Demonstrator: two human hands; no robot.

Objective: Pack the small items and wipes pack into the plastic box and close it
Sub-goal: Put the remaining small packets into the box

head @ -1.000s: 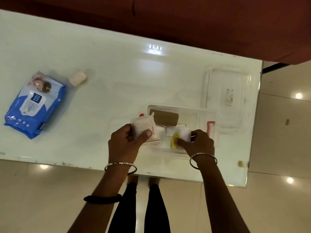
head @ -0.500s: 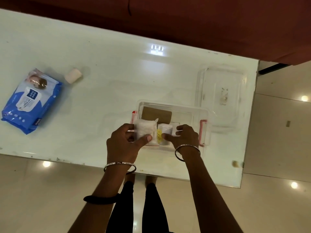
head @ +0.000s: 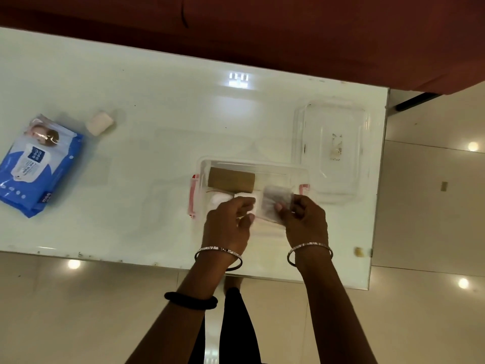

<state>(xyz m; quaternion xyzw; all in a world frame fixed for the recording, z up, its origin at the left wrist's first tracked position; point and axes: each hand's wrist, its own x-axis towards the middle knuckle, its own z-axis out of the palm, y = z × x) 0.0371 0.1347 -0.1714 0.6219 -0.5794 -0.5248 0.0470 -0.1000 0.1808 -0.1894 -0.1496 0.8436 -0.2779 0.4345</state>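
Box [head: 278,172], clear plastic with pink latches, sits near the table's front edge, already part filled: brown roll [head: 231,180] along the far wall, white packets in front. Left hand [head: 227,224] is curled inside the box, fingers closed on a small white packet [head: 246,203]. Right hand [head: 305,222] pinches a blurred clear sachet [head: 277,203] between thumb and fingertips, just over the box's right half. Contents of the sachet can't be made out.

Handling, as a guess: packets are light, soft and crinkly, so a pinch at an edge is enough; film may slip. Box walls look thin and flexy, best steadied by the rim or latch ends. Wipes pack [head: 36,164], blue, lies far left, well apart from the box; soft, squashy, probably the heaviest item, grab across the middle. Small white block [head: 99,123] sits just beside it, still unpacked. Lid [head: 332,148] lies upturned behind and right of the box; rigid, lift by its edges.

Table [head: 157,114] is glossy white glass, reflective, likely slick, so the box may slide. Glossy cream tile floor below, red-brown sofa behind.
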